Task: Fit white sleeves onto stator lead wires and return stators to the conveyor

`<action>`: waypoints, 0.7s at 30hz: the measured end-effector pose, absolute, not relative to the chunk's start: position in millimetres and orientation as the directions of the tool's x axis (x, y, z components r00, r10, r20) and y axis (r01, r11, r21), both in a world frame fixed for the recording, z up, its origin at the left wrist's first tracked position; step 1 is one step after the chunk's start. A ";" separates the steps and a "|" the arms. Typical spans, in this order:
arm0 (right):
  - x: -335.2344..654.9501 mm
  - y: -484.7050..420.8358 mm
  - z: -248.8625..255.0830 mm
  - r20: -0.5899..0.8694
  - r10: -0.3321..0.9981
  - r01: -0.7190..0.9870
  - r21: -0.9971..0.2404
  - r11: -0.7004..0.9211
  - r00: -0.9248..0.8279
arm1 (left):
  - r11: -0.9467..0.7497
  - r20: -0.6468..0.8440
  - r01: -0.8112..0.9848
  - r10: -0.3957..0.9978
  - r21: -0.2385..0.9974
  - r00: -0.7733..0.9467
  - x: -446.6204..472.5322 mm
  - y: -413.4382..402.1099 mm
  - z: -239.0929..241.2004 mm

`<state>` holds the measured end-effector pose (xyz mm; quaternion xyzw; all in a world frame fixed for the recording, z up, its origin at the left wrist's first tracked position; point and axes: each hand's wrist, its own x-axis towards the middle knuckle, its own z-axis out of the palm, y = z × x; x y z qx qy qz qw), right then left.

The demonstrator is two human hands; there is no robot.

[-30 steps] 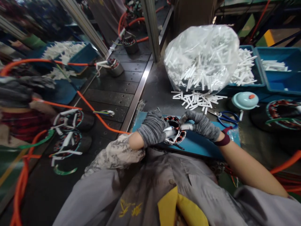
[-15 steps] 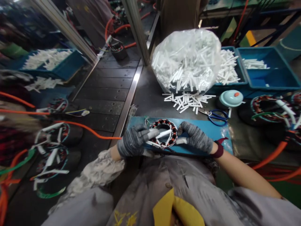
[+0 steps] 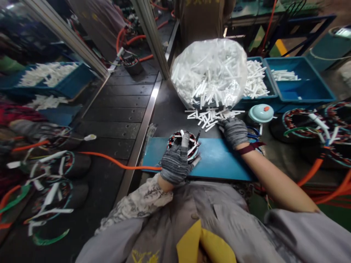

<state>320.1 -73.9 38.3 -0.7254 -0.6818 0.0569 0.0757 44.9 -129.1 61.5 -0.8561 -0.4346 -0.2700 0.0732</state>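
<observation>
My left hand [image 3: 177,164], in a striped grey glove, grips a ring-shaped motor stator [image 3: 195,137] with dark and orange windings. White sleeves and leads lie across the ring, and the hand covers its near left side. The stator rests on a blue board [image 3: 219,157]. My gloved right hand [image 3: 234,131] is at the near edge of loose white sleeving tubes [image 3: 205,117], over the blade end of blue-handled scissors [image 3: 253,132]. Its fingers are bent downward and look closed; what lies between them is hidden.
Behind the loose tubes sits a clear bag of tubes [image 3: 211,73]. Blue bins [image 3: 304,98] and a pale turquoise round container [image 3: 260,114] stand to the right, near more stators [image 3: 297,124]. A metal rail [image 3: 148,120] runs at left, beyond which a co-worker's gloved hand [image 3: 35,131] touches another stator.
My right hand has left the stator and moved up and right to the tubes and scissors. My left hand has shifted onto the ring's near side. The camera view has swung slightly right.
</observation>
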 end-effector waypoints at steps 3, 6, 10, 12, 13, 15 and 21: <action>322.1 -74.5 33.9 0.019 0.998 0.986 -0.158 -0.053 0.057 | -0.677 0.579 0.723 0.648 0.139 0.495 25.4 -135.3 55.9; 322.3 -80.0 36.3 0.056 0.995 0.980 -0.185 -0.075 0.087 | -0.720 0.628 0.687 0.580 0.097 0.519 1.6 -145.7 48.8; 307.8 -104.3 52.5 0.272 0.953 0.900 -0.436 -0.001 0.133 | -0.748 0.609 0.650 0.578 0.131 0.543 -16.2 -154.8 47.8; 293.8 -123.1 63.6 0.318 0.942 0.716 -0.682 0.147 0.110 | -0.768 0.598 0.627 0.567 0.133 0.567 -18.2 -155.2 50.2; 286.7 -132.4 68.7 0.280 0.959 0.596 -0.777 0.204 0.036 | -0.778 0.589 0.615 0.559 0.129 0.583 -18.2 -154.8 51.5; 275.1 -147.5 76.2 0.206 0.973 0.435 -0.870 0.233 -0.107 | -0.797 0.560 0.591 0.549 0.125 0.621 -17.8 -153.5 53.3; 267.4 -152.5 78.1 0.116 0.973 0.330 -0.927 0.178 -0.198 | -0.810 0.545 0.574 0.537 0.120 0.644 -18.6 -151.5 52.4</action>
